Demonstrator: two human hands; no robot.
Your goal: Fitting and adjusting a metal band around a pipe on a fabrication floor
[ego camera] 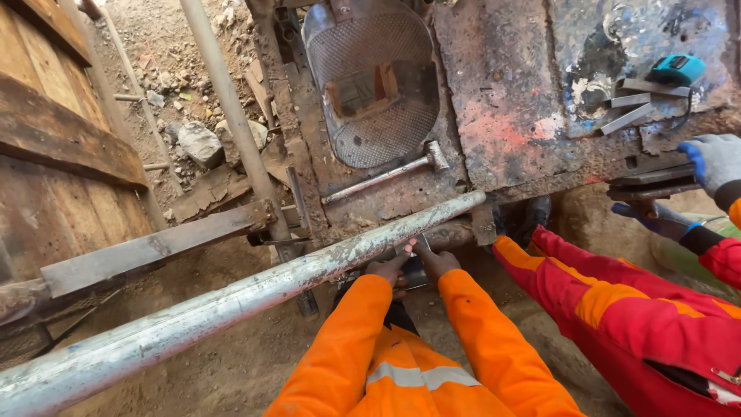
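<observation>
**Orange sleeves, both hands on a small dark object under the pipe**

Orange sleeves (417,355) of mine fill the bottom of the view, w/ a grey reflective band across the chest. Running diagonally over them, from lower left to centre, is a long galvanised steel pipe (231,297), scuffed and mud-streaked. Beyond it sits a rusty steel workbench (509,100), paint-stained in red, blue and white. On the left, weathered wooden planks (54,131) lean over stony ground. At right a co-worker in red-and-orange overalls (641,309) stands close beside me; the co-worker's gloved hand (714,158), grey and blue, rests on dark flat metal pieces (652,181) at the bench edge. On the bench lies a perforated metal shield w/ a small window (374,85), and just below it a steel hammer (386,174), head to the right. Top right, a teal tape measure (677,69) sits by a few flat grey steel strips (633,100).

Smallest last: my left hand (387,270) and right hand (438,262) are close together just under the pipe, both touching a small dark object (413,270) btwn them, fingers curled round its sides. What the object is, cannot tell; it's mostly hidden by the hands and pipe.
</observation>
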